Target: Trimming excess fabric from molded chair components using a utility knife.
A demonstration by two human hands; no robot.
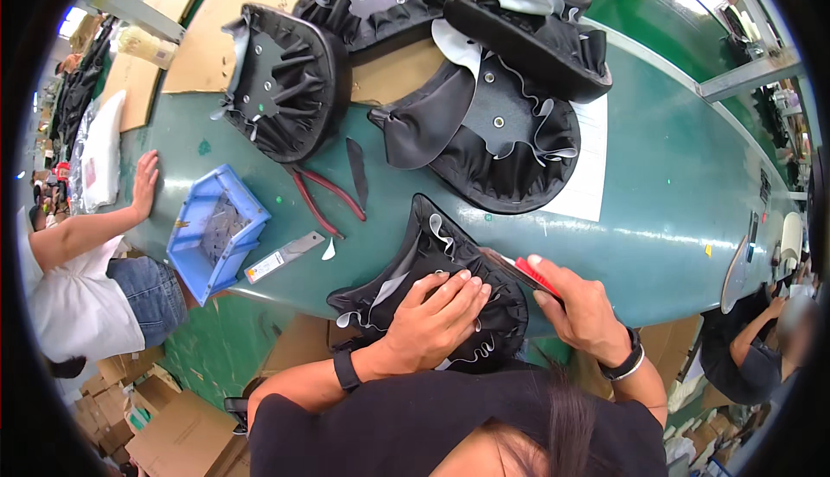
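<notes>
A black padded seat cushion (389, 291) lies underside up at the near table edge, its gathered black cover and pale edging folded inward. My left hand (437, 321) rests flat on it, fingers stretched out and holding nothing. At the cushion's right edge, my right hand (577, 304) is closed around a red-handled knife (538, 275). Its thin blade reaches toward the cushion's rim; where the tip touches is too small to tell. Left of the cushion lie a flat blade pack (284, 257), red-handled pliers (320, 203) and a black scrap strip (356, 174).
Several similar black cushions (497, 127) lie across the far side of the green table (657, 217), some on cardboard and paper. A blue bin (186, 252) of small pieces stands at left. Another person's hand (145, 185) rests on the left table edge; another person (752, 347) sits at right.
</notes>
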